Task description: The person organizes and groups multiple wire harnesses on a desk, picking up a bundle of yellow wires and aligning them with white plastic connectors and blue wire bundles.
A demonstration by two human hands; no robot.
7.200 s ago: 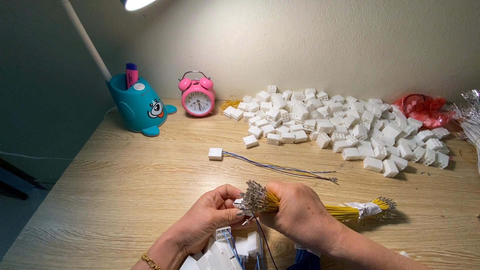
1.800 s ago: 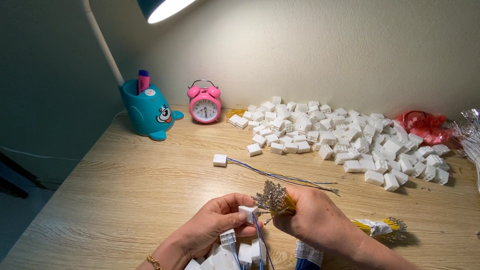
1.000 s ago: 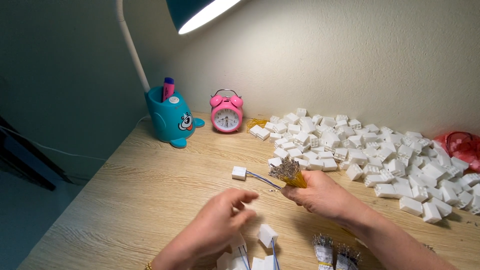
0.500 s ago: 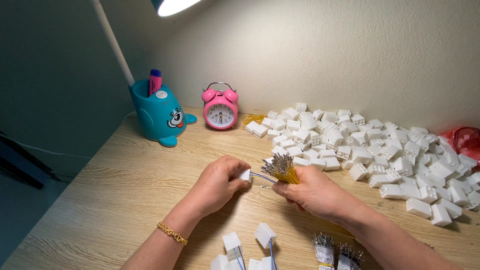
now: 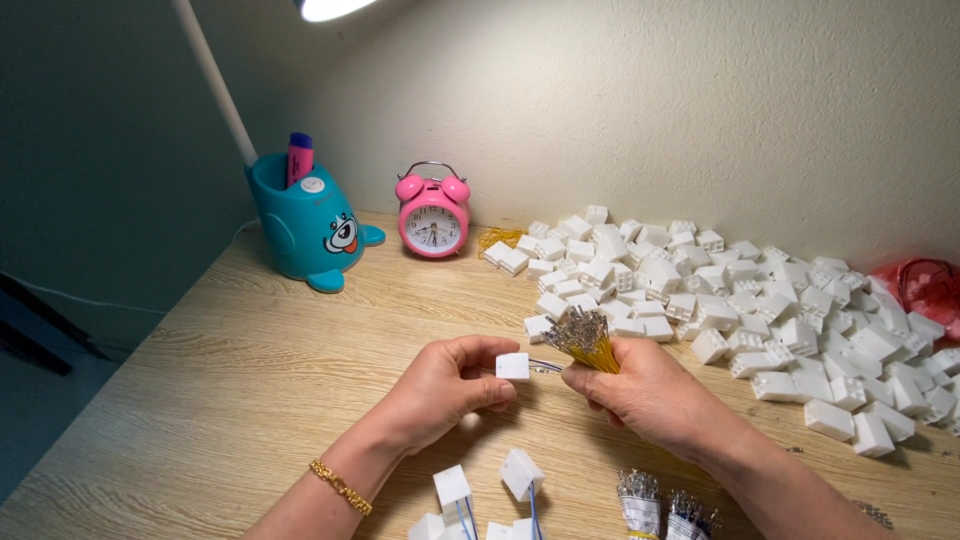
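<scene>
We are pinching a white connector housing in our left hand above the table, our right hand gripping yellow terminal wires; seating a wire needs careful alignment

pink alarm clock beside teal pen holder, near wall.

A light wooden desk carries a heap of white plastic connectors along the wall; a pink alarm clock beside a teal pen holder; wired white connectors at the near edge.
</scene>
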